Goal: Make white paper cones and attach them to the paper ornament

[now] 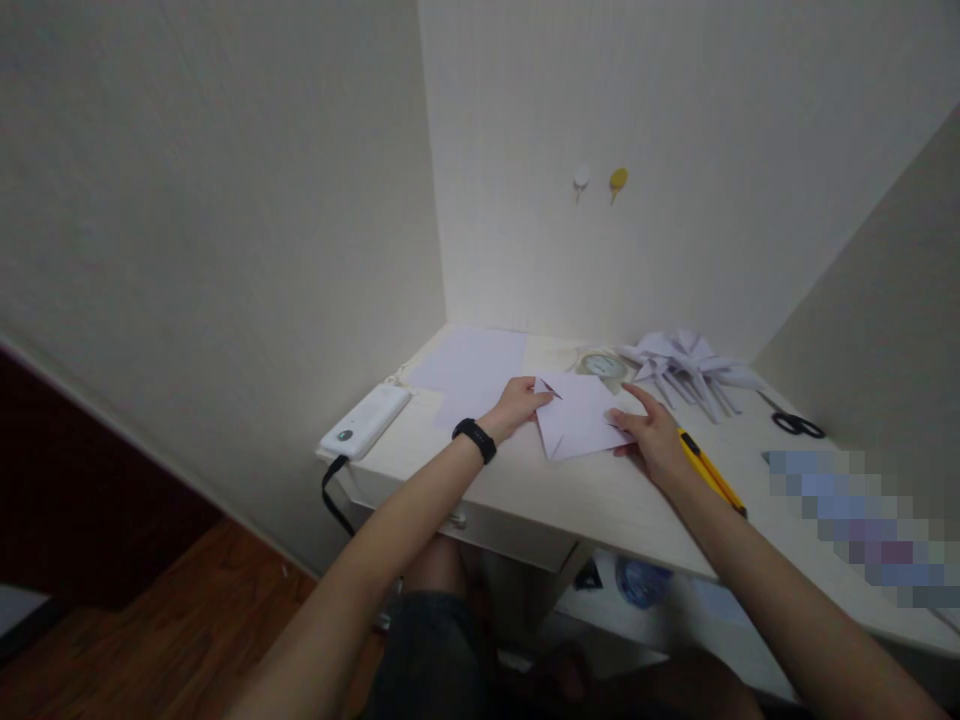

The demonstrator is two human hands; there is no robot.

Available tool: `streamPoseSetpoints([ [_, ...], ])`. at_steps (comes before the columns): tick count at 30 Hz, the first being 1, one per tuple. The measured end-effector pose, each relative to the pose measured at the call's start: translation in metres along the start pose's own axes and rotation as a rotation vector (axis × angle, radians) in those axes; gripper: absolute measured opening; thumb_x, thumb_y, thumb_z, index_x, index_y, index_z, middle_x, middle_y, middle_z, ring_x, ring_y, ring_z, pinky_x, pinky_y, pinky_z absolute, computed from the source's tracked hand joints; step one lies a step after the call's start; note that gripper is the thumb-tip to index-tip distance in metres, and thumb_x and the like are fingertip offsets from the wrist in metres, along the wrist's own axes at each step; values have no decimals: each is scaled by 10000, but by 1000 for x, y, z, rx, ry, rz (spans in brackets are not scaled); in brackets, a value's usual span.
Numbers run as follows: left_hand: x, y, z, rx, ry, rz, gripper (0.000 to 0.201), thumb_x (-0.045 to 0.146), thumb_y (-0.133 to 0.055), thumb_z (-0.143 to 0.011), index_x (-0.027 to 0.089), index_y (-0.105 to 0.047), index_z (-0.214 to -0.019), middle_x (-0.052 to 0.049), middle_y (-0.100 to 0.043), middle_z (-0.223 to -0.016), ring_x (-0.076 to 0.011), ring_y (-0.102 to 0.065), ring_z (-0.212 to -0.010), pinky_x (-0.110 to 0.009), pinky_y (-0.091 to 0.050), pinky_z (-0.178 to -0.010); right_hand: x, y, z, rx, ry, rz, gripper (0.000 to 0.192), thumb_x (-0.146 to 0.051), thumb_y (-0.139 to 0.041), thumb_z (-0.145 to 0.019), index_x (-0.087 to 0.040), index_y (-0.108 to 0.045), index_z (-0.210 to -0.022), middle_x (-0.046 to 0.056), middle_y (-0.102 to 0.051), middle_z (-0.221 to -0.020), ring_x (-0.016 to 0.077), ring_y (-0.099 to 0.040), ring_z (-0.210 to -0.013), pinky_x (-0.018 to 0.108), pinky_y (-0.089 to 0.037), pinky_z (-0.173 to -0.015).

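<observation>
While both hands were at work on one piece, the counter (540, 490) carried the following, listed from left to right.

Item: white boxy device (367, 418), lying at the counter's left edge; black strap (335, 495) hanging below it.

Item: flat white sheets (480, 360), overlapping, toward the back wall.

Item: left forearm (405, 520), bare, slanting up and rightward from the lower edge of view; black wristband (474, 440) at the wrist, which was nearly straight.

Item: left hand (523, 402), back turned upward. Grip pinching the upper left corner of the folded paper (581, 420), thumb across the top face, the other fingers mostly hidden.

The folded paper, white and creased, was held between the two hands over the counter's middle.

Item: round pale object (602, 366), just behind the paper; detail unclear.

Item: right hand (652, 435), turned inward, forearm slanting up and leftward. Grip pinching the paper's right edge, thumb on top, lower fingers curled under, index finger extended and apart.

Item: folded paper model (690, 365), many-pointed, at the back.

Item: yellow cutter (716, 475), just beside the right forearm.

Item: scissors (799, 425), black handles toward the right wall.
</observation>
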State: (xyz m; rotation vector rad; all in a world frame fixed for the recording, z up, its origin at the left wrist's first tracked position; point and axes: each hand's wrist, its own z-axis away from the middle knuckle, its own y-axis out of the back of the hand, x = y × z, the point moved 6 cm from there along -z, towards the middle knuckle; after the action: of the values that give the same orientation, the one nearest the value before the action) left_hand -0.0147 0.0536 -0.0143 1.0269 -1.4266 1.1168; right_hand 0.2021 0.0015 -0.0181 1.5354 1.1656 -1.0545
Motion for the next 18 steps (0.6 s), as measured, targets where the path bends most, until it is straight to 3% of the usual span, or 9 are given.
streamPoseSetpoints([
  [3, 5, 6, 4, 69, -86, -175, 128, 117, -701, -723, 109, -723, -848, -84, -726, -799, -158, -632, -657, -272, -483, -660, 2, -1, 3, -37, -48, 122, 535, -529, -687, -708, -99, -729, -1024, 4, -595, -488, 184, -555, -403, 280, -392, -383],
  [5, 16, 18, 11, 177, -163, -329, 234, 142, -723, -721, 124, -737, -954, -91, -736, -844, -185, -653, -722, -291, -493, -728, -5, -2, 6, -51, 23, 318, 497, -568, -645, -728, -104, -768, -859, 32, -601, -469, 194, -559, -432, 298, -391, -436],
  [8, 46, 52, 27, 284, -288, -553, 321, 180, -731, -734, 160, -742, -1055, -101, -747, -923, -221, -669, -818, -325, -485, -842, -19, -5, 12, -52, 178, 560, 557, -629, -562, -783, -142, -797, -918, 48, -652, -529, 215, -598, -519, 324, -424, -532],
  [11, 80, 103, 41, 272, -354, -880, 124, 201, -699, -763, 194, -784, -852, -99, -752, -869, -250, -665, -837, -353, -456, -876, -25, -3, 15, 16, 233, 754, 601, -661, -480, -851, -183, -784, -1052, 42, -642, -534, 227, -615, -564, 331, -419, -575],
  [15, 108, 178, 47, 258, -248, -1279, 133, 134, -676, -733, 217, -780, -736, -101, -745, -800, -258, -662, -843, -335, -430, -854, -25, 8, 15, 214, 265, 930, 575, -595, -404, -925, -184, -774, -1081, 70, -637, -554, 248, -612, -584, 339, -387, -577],
  [18, 110, 211, 45, 220, -140, -1563, 158, 106, -656, -726, 205, -779, -736, -126, -741, -826, -273, -660, -879, -330, -416, -827, -21, 10, 14, 256, 296, 966, 561, -553, -370, -949, -187, -774, -1077, 94, -663, -598, 264, -605, -596, 352, -381, -585],
])
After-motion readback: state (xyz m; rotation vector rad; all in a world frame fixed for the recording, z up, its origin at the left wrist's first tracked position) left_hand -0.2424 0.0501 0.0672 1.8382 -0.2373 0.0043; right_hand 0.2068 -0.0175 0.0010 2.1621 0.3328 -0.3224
